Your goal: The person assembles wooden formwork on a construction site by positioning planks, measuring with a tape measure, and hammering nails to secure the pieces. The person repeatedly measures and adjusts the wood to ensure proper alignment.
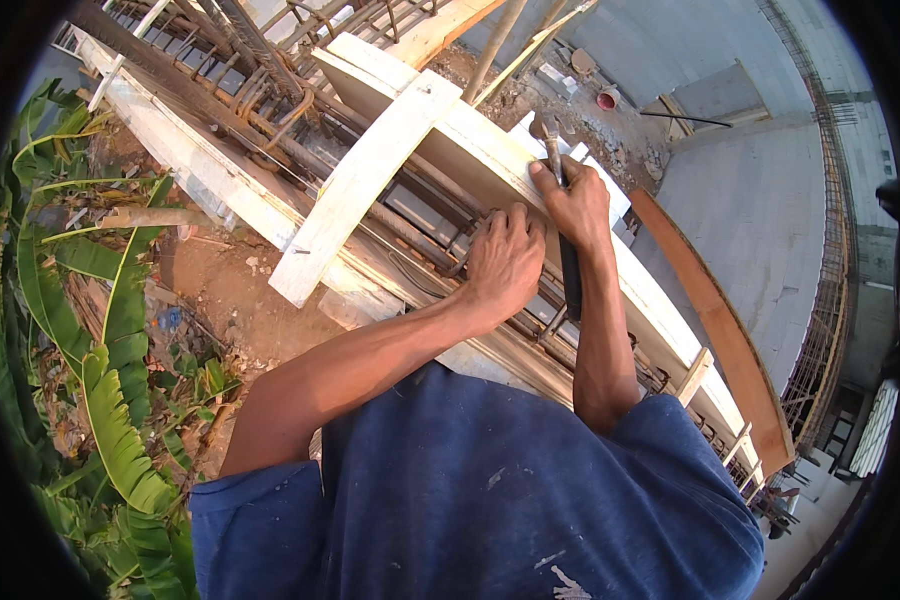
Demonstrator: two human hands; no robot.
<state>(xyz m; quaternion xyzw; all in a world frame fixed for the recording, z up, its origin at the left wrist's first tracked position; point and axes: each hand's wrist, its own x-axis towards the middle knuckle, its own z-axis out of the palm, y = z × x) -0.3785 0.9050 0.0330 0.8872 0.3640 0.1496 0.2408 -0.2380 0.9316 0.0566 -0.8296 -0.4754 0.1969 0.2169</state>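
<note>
My right hand [578, 208] is wrapped round a hammer [571, 278], its metal head up past the board's top edge and its dark grip hanging below my fist. That fist is at the pale wooden board [485, 148] that forms one side of a long formwork trough. Lower and to the left, my left hand [507, 262] reaches into the trough against the board's inner face. Its fingers are bent and close together; their tips are hidden, so what they hold cannot be made out. Rebar [410, 238] runs beneath it.
A light wooden crosspiece [365, 185] spans the trough left of my hands, with a nail sticking out near its lower end. Banana leaves [120, 430] fill the left side. A brown curved board [715, 320] stands at right, before a grey block wall [740, 220]. A red bucket [606, 101] lies beyond.
</note>
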